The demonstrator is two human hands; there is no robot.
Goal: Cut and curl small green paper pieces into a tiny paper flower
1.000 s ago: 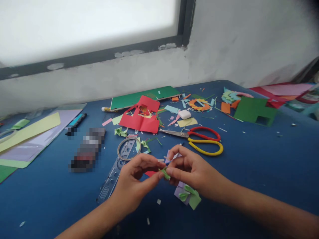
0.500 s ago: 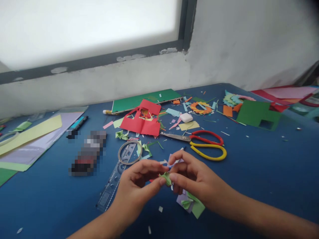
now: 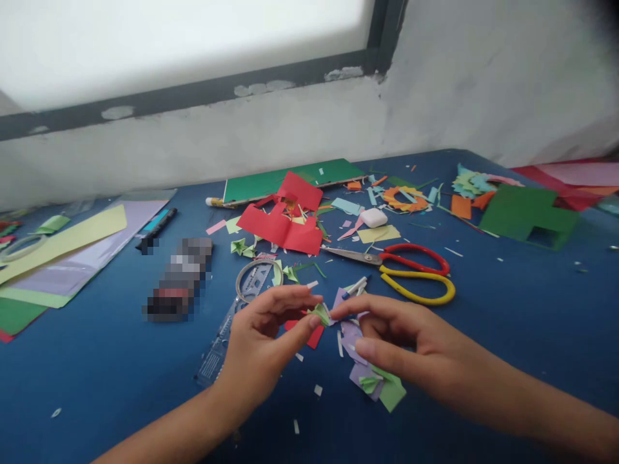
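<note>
Between thumb and fingers, my left hand (image 3: pixel 268 338) pinches a small folded light green paper piece (image 3: pixel 320 314). The index fingertip of my right hand (image 3: pixel 411 335) is at the right side of that piece, while its thumb is spread apart lower down. Purple paper pieces (image 3: pixel 351 338) and a small red piece (image 3: pixel 312 336) lie beneath and between the hands. Another folded green piece (image 3: pixel 370 385) rests on scraps below my right hand. A blue-tipped white pen (image 3: pixel 355 287) is just above my right index finger.
Scissors (image 3: pixel 416 264) with red and yellow handles lie beyond my right hand. A tape ring (image 3: pixel 258 281) sits on a clear ruler (image 3: pixel 217 348). Cut red paper (image 3: pixel 285 229), a green board (image 3: pixel 290 180), a white case (image 3: pixel 374 218) and a pixelated object (image 3: pixel 181 277) are farther back.
My right hand has moved right and its thumb has come away from the green piece, which stays in my left hand. The view has shifted slightly, so the table items appear higher.
</note>
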